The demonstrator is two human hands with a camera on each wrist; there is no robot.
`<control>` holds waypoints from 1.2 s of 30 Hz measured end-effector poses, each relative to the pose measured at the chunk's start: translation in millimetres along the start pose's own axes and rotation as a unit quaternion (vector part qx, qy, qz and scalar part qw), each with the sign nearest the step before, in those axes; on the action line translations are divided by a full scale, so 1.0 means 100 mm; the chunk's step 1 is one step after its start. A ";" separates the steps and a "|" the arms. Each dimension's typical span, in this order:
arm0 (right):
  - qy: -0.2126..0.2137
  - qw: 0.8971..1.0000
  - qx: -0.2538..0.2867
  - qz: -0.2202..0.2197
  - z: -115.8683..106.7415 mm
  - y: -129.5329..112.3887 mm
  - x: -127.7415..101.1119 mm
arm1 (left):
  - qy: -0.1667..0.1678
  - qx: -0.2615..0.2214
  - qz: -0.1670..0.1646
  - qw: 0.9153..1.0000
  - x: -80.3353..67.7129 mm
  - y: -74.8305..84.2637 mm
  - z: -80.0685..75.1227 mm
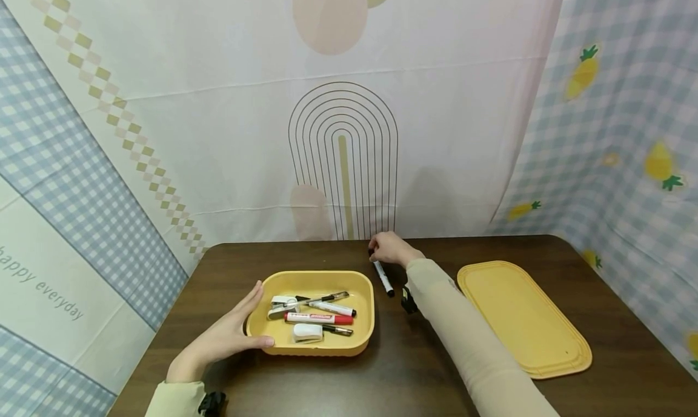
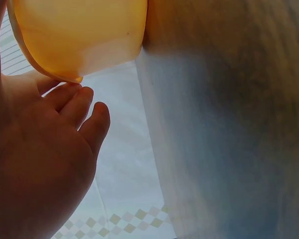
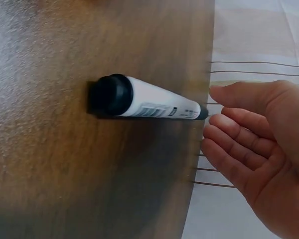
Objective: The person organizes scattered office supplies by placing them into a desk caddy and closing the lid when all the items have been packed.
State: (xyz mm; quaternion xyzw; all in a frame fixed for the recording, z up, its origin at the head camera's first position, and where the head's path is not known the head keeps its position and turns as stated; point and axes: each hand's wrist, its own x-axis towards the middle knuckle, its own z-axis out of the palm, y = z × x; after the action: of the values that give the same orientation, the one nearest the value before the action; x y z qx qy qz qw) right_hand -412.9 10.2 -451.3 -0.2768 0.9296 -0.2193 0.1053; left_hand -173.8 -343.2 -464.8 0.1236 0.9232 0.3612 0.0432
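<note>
Your right hand (image 1: 388, 248) is stretched out to the far edge of the bench (image 1: 425, 368), its sleeved forearm running diagonally from the near right toward the far middle. The fingers are loosely extended and slightly cupped, as the right wrist view shows, with the fingertips (image 3: 214, 130) at the far end of a black-capped white marker (image 1: 383, 277); nothing is gripped. Whether the fingertips actually touch the marker's tip cannot be told from these views. The marker lies flat on the bench, just to the right of the yellow tray (image 1: 366, 296), its capped end pointing toward you and its other end at your right hand.

Your left hand (image 1: 231, 335) lies at the near left corner of the tray, palm turned inward against its outer wall. The fingers are straight and together along the left side, and the thumb reaches along the near rim. The left wrist view shows the fingertips (image 2: 92, 117) relaxed beside the tray's rounded corner (image 2: 79, 35); the hand steadies the tray without closing round it.

Inside the tray lie a red marker (image 1: 318, 319), a second black-capped white marker (image 1: 332, 308), a black pen (image 1: 313, 300) and two small white items (image 1: 307, 332).

A flat yellow lid (image 1: 523, 317) rests on the right part of the bench, well apart from the tray.
</note>
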 end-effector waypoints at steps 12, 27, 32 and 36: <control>0.018 1.000 -0.008 0.019 0.14 0.09 -0.05 | 0.001 0.007 0.004 1.000 0.02 0.00 0.02; 0.007 0.999 0.029 0.026 0.22 0.10 -0.07 | -0.002 0.005 0.000 1.000 0.00 0.02 0.01; 0.007 0.999 0.047 0.025 0.28 0.07 -0.05 | 0.001 0.010 0.000 1.000 -0.01 0.02 0.00; 0.004 0.997 0.063 0.036 0.30 0.03 -0.05 | 0.001 0.012 0.000 1.000 -0.02 0.03 0.00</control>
State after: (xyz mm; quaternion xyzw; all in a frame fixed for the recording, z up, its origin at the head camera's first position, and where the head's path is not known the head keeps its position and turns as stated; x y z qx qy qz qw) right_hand -400.7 4.9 -479.0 -0.2353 0.9236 -0.2749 0.1265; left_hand -171.6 -341.9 -462.9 0.1237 0.9274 0.3507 0.0406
